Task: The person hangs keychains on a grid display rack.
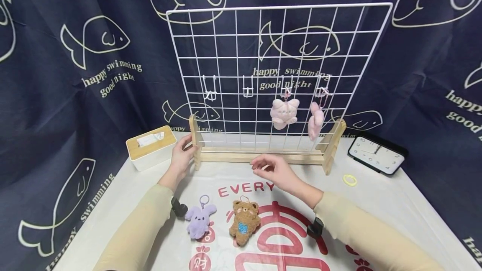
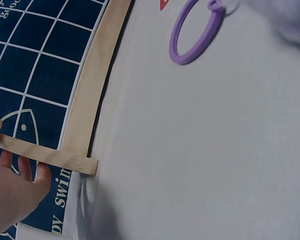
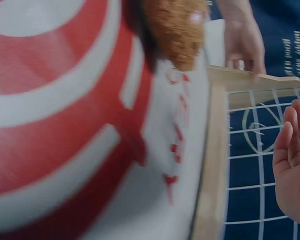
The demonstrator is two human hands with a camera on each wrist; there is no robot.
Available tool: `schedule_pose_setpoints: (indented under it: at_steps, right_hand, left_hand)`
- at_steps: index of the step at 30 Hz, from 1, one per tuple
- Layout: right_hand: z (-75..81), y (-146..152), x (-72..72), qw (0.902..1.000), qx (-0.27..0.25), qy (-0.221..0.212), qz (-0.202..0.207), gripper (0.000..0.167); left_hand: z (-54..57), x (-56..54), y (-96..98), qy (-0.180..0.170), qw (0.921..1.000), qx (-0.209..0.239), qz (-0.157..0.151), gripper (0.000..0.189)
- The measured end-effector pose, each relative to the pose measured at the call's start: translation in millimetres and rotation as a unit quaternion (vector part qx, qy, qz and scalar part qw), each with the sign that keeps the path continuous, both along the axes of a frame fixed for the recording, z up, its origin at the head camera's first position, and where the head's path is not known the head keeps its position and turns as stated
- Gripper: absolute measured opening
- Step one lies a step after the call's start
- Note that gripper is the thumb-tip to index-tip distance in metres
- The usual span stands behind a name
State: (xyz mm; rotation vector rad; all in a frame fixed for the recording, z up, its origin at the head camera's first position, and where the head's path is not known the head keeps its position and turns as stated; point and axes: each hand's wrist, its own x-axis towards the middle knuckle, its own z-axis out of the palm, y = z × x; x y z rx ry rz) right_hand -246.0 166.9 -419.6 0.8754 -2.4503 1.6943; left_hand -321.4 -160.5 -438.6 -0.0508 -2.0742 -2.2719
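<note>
My left hand (image 1: 182, 156) grips the left wooden upright (image 1: 196, 143) of a white wire grid rack (image 1: 260, 57), thumb on one side and fingers on the other in the left wrist view. Bent but holding nothing, the fingers of my right hand (image 1: 276, 170) hover before the rack's wooden base bar (image 1: 241, 157). Two pink plush keychains hang on the grid's right half: one faces forward (image 1: 285, 114), the other (image 1: 315, 121) hangs side-on. Between my forearms, a purple plush keychain (image 1: 199, 222) and a brown bear keychain (image 1: 244, 223) lie on the table.
Two white hooks hold nothing on the grid's left half, one farther left (image 1: 209, 91) and one nearer the middle (image 1: 247, 89). A tissue box (image 1: 150, 147) stands left of the rack. On the right are a clock (image 1: 376, 154) and a yellow ring (image 1: 349, 180).
</note>
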Motion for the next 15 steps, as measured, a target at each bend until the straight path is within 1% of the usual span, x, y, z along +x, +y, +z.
schedule_pose_setpoints:
  at_steps: [5, 10, 15]
  right_hand:
    - [-20.2, -5, 4.2, 0.9990, 0.036, -0.016, 0.022, 0.020]
    - [-37.8, -9, 6.4, 0.9960, 0.072, -0.032, 0.042, 0.018]
    - [-45.2, -13, 6.5, 0.9934, 0.099, -0.035, 0.047, 0.016]
  left_hand:
    - [-18.7, -14.9, -3.0, 0.004, 1.0000, 0.008, 0.004, 0.058]
    - [-22.9, -16.0, -3.0, 0.009, 0.9999, -0.003, 0.012, 0.057]
    - [-22.3, -16.2, -3.6, 0.010, 0.9997, -0.014, 0.017, 0.057]
